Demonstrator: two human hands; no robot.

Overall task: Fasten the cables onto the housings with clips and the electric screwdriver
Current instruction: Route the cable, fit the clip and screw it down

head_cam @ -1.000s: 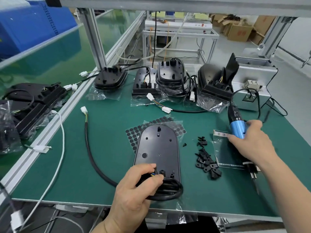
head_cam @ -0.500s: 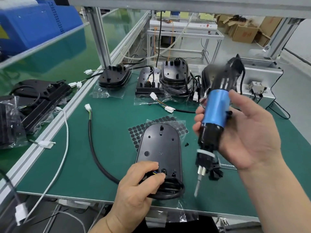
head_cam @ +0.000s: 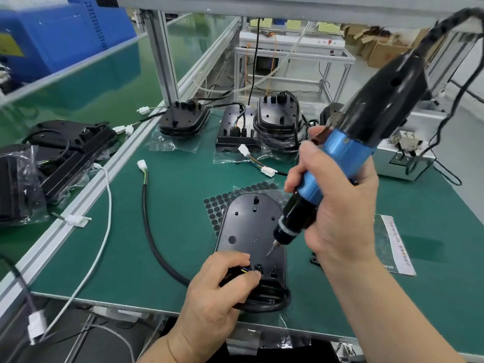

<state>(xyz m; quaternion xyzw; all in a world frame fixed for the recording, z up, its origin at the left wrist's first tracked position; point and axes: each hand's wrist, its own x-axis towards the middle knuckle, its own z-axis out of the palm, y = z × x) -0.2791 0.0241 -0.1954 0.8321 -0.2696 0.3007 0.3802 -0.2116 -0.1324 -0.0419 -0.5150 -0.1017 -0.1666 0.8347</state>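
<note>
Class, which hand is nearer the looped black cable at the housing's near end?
Left. The left hand holds the cable; the right hand is up and to its right, gripping the screwdriver.

A black oval housing (head_cam: 248, 231) lies flat on the bench (head_cam: 183, 205), lower centre of the frame. The black cable (head_cam: 154, 239) loops at its near end, then curves toward the upper left to a white plug (head_cam: 142, 165). The blue-banded electric screwdriver (head_cam: 337, 158) tilts above, its bit (head_cam: 269, 251) just over the housing's near end.
</note>
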